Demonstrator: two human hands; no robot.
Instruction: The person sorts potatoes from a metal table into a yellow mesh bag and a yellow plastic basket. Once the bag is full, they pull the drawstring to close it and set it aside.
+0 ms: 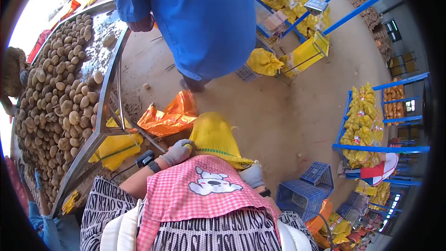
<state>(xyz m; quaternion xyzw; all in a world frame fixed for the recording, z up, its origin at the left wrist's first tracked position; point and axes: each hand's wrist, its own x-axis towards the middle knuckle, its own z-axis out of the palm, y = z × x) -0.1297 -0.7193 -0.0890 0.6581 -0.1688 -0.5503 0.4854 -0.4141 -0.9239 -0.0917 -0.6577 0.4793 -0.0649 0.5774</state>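
Observation:
A yellow mesh bag (pixel 214 135) with a green stripe spreads out in front of my pink checked apron (pixel 172 188). My left hand (pixel 177 153), in a grey glove, is closed on the bag's left edge, a bit of yellow mesh showing at its fingers. At the bag's right corner is my gloved right hand (pixel 252 175); it looks closed on the hem, though the apron and bag partly cover it. Just beyond the bag lies a crumpled orange bag (pixel 171 115) on the floor.
Potatoes (pixel 62 93) heap on a metal-edged table (pixel 106 111) at left. A person in a blue coat (pixel 200 23) stands ahead. Blue crates (pixel 304 195) sit at right, and filled yellow bags (pixel 362 125) stack on a blue-framed cart. Another yellow bag (pixel 118 151) lies under the table edge.

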